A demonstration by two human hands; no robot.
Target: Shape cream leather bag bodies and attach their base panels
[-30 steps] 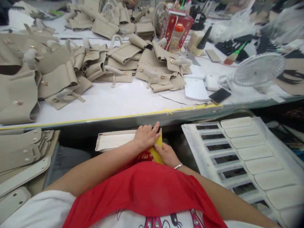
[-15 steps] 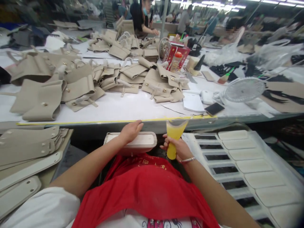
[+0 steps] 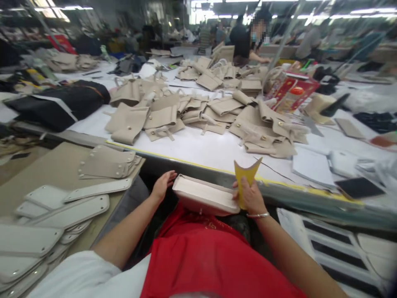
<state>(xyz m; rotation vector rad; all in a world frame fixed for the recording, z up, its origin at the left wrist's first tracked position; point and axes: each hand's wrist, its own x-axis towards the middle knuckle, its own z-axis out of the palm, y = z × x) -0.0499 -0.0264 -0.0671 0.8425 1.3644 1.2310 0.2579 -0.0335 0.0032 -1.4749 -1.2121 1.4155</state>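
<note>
On my lap, above the red apron (image 3: 204, 252), rests a boxy cream bag body (image 3: 204, 192) with its long pale face up, slanting down to the right. My left hand (image 3: 163, 185) is at its left end, fingers stretched out and holding nothing; whether the fingertips touch the corner I cannot tell. In my right hand (image 3: 252, 196) is a flat yellow scraper (image 3: 246, 174) with a concave flared top edge, gripped around its lower part. That hand is close against the right end of the bag body.
Beige folded bag pieces (image 3: 161, 116) are heaped on the white table (image 3: 192, 145). Cream straps (image 3: 83, 211) lie on a board at left. A rack of dark strips (image 3: 335, 248) is at lower right. A phone (image 3: 359, 187) lies near the table edge. A person (image 3: 245, 45) stands across the table.
The view has turned left. My left hand has moved off the top of the bag body to its left end, fingers spread. My right hand, still holding the scraper, is now closer to the bag body.
</note>
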